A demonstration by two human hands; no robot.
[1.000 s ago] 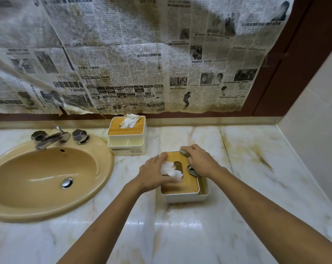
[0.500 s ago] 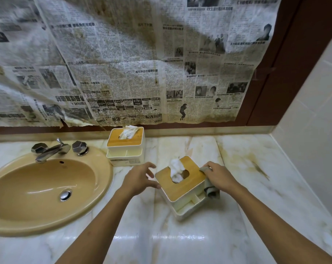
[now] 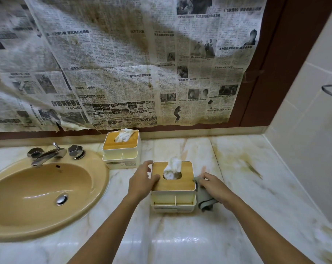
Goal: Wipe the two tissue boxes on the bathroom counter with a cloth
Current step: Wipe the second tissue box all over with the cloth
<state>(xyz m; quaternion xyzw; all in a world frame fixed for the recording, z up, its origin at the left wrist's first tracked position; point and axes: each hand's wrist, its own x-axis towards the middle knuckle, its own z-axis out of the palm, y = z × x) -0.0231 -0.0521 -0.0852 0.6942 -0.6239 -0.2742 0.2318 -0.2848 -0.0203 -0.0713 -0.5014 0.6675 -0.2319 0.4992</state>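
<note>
On the desk (image 3: pixel 237 187) right of the sink (image 3: pixel 47 187) | near tissue box (image 3: pixel 173 184) tilted half a second ago, now flat and squared | left hand (image 3: pixel 142 182) grips its lid edge | right hand (image 3: pixel 215 189) clutches grey cloth (image 3: pixel 204 199), seemingly against the right wall: side wipe likely next | far tissue box (image 3: pixel 121 149) waits behind.

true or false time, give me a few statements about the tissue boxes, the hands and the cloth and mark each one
1. The right hand holds a grey cloth against the right side of the near tissue box. True.
2. The left hand grips the far tissue box. False: it holds the near box's left edge.
3. Tissue sticks out of both boxes. True.
4. The sink lies right of the boxes. False: it lies to their left.
</note>
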